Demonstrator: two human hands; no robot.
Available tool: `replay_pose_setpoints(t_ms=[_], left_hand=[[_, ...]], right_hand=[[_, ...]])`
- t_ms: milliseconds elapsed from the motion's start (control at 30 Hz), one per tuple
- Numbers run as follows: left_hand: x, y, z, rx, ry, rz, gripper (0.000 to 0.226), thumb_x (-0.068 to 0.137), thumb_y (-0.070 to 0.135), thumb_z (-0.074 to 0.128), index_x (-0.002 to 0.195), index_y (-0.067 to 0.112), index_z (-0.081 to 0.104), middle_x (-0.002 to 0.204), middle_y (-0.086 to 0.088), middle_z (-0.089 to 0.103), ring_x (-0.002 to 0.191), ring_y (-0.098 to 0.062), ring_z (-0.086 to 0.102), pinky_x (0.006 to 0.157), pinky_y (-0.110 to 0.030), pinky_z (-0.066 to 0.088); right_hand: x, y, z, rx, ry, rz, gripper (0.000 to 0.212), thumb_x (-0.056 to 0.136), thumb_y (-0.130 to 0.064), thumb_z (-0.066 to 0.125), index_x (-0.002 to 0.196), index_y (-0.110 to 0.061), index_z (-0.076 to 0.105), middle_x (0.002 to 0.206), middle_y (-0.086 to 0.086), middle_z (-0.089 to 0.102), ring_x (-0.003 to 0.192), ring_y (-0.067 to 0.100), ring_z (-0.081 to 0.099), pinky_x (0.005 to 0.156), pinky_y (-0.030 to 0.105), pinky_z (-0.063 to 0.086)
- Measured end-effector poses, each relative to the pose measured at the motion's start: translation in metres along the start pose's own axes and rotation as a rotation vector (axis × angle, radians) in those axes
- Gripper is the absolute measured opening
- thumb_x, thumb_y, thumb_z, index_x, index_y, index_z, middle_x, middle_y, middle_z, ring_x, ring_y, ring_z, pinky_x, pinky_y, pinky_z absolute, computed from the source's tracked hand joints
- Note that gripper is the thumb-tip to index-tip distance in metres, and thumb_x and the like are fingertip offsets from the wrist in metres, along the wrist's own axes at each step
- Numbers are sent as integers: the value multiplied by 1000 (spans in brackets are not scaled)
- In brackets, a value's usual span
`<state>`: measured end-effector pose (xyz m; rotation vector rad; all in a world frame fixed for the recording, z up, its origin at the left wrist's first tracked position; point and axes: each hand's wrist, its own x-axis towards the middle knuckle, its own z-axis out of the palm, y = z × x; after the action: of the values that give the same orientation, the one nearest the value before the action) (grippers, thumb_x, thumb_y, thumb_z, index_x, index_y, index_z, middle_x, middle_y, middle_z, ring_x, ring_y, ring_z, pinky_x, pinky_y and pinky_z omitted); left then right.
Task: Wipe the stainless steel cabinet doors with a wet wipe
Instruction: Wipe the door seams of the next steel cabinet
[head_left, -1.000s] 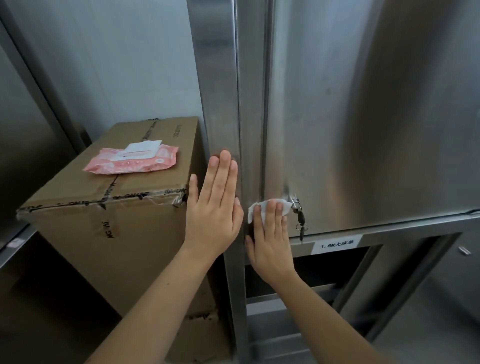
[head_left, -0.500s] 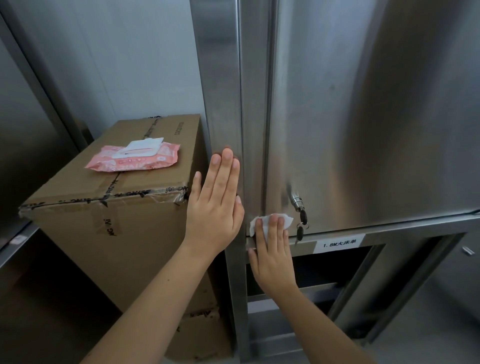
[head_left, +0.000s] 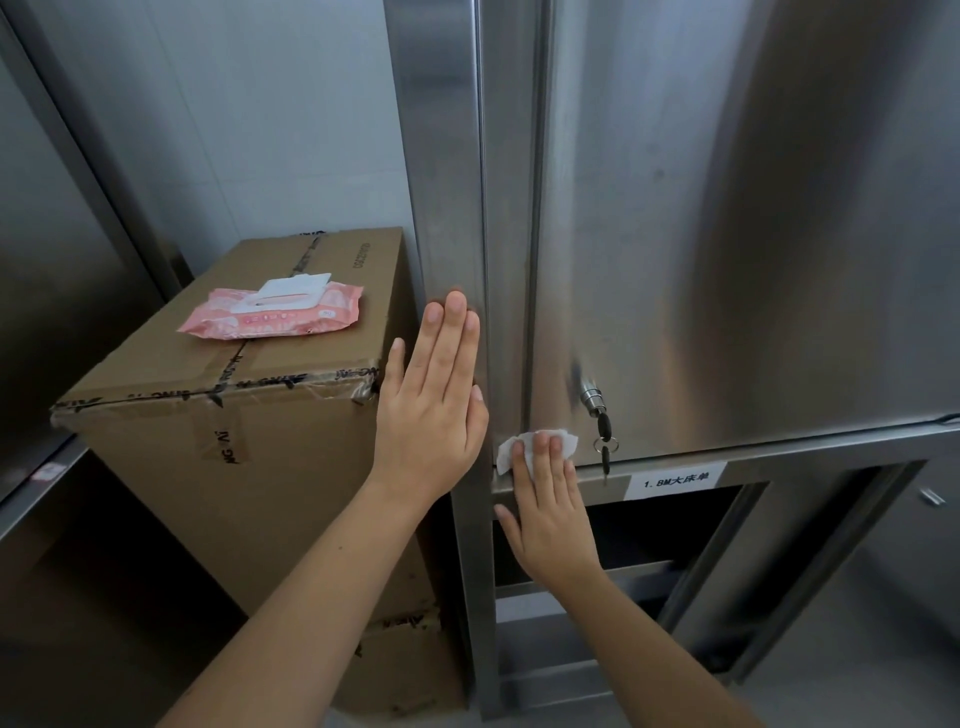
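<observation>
Presently my right hand (head_left: 550, 525) presses the wet wipe (head_left: 537, 447) flat against the bottom left corner of the stainless steel cabinet door (head_left: 727, 234). The grip here is not a closed one: the fingers (head_left: 545, 457) lie extended and together over the wipe, pinning it to the metal by pressure alone. The wipe shows at 12 o'clock of the hand, bunched, with white edges projecting beyond the fingertips. The lock with its hanging keys (head_left: 602, 436) sits just beside the wipe at 3 o'clock.

My left hand (head_left: 431, 405) is open and holds nothing. It rests palm-flat on the vertical steel post (head_left: 447, 182) at 9 o'clock of the door, apparently as a brace.

Handling judgement:
- The wipe is light, limp and damp. It will fold or roll under the fingers if pushed edge-first.
- Take hold across its middle with the flats of several fingers, not the tips.
- The steel face is rigid and smooth, so the wet wipe should slide readily; keep the pressure even.
- The keys hang loose and may snag the wipe; route strokes around them.

The wipe pack (head_left: 272, 309) lies on the cardboard box (head_left: 218, 431), at 10 o'clock of the left hand.
</observation>
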<state>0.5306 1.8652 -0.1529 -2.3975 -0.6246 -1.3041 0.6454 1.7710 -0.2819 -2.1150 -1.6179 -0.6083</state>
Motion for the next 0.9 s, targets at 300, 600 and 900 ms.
replay_pose_setpoints(t_ms=[300,600,900], left_hand=[[8,-5,-16,55,26,3,59,91,23,34,144,6,15,151,-10,13,143,-14,-1,114,-47,4],[69,-12,-39,88,98,28,58,90,22,34,144,2,21,151,-12,16,140,-24,15,113,-50,3],[112,-17,-61,95,163,9,59,88,19,36,144,2,24,151,-10,14,141,-20,13,110,-58,12]], right_hand=[[31,-11,-26,67,-9,91,67,95,-54,0,145,-10,-14,149,13,-34,138,26,-28,114,37,-16],[96,-16,-84,127,264,63,69,97,-53,16,148,-9,3,153,15,-15,142,30,-15,110,50,0],[141,-10,-132,87,414,-15,68,98,-51,16,148,-5,18,154,17,-9,142,36,-2,110,52,8]])
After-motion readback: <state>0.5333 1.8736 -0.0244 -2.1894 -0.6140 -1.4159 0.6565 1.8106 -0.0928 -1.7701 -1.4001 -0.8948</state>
